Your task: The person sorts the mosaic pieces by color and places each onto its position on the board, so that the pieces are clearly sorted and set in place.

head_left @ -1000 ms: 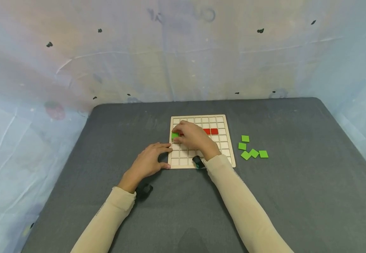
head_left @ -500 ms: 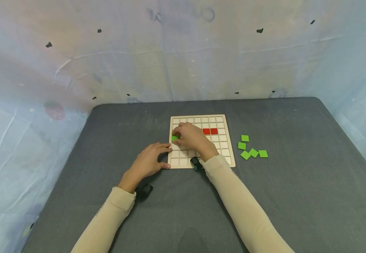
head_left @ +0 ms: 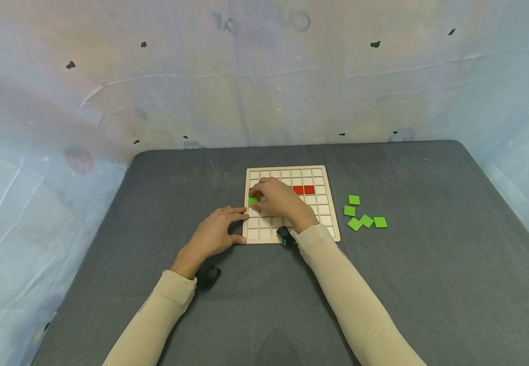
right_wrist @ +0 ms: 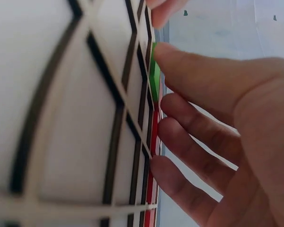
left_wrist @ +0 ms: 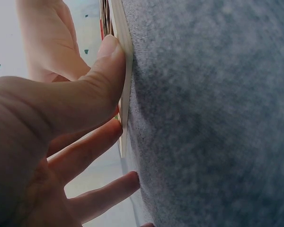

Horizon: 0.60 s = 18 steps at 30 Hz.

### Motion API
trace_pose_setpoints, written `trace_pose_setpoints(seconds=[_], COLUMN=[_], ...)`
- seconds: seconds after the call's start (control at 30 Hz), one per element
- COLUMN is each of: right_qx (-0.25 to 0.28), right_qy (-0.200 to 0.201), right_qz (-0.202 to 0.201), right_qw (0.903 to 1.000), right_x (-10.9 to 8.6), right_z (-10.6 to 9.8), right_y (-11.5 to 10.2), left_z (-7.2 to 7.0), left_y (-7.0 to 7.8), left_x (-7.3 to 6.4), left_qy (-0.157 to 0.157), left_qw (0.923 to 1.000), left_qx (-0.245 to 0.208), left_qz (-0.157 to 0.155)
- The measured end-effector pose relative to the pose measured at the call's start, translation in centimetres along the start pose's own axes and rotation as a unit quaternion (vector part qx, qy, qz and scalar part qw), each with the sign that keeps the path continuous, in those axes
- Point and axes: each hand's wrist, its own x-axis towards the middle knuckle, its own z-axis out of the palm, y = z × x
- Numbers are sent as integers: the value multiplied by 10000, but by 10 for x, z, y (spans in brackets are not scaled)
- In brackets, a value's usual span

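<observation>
A square wooden grid board (head_left: pixel 333 218) lies on the grey table. My right hand (head_left: pixel 280 198) reaches over its left part, thumb and fingertips at a green tile (head_left: pixel 253 201) in the leftmost column, just nearer than the row of red tiles (head_left: pixel 303 189). In the right wrist view the thumb (right_wrist: pixel 189 66) touches the green tile (right_wrist: pixel 155 78), which stands slightly proud of the grid; other fingertips lie by the red tiles. My left hand (head_left: pixel 214 233) rests against the board's left edge with spread fingers, its thumb (left_wrist: pixel 97 85) on the board's edge in the left wrist view.
Several loose green tiles (head_left: pixel 367 220) lie on the table (head_left: pixel 429 284) right of the board. A pale cloth backdrop (head_left: pixel 264 91) rises behind the table. Dark wrist cameras hang under both wrists. The right hand hides some of the cells.
My right hand has shifted slightly nearer with the green tile, from beside the red row to the cell below it. The left hand stays on the board's edge.
</observation>
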Motion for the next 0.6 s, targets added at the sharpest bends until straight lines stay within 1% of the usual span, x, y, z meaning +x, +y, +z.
trace_pose_setpoints(seconds=[0.07,0.17,0.43,0.6], right_qx=[156,207,52,17], right_qy=[-2,-8,-41,-88], right_qz=[7,-2,-137,-104], right_qw=[9999,9998,9999,9999], right_x=[0,0,2,-2], right_z=[-1,-2,-1,-4], right_y=[2,5,6,5], left_z=[0,-1,-2,-2], left_y=[0,-1,-1,0], left_x=[0,0,-1,-1], left_qy=[8,31,24,-23], left_qw=[10000,10000,10000,10000], left_qx=[-15,-27,-17,-44], left_qz=[18,46,52,16])
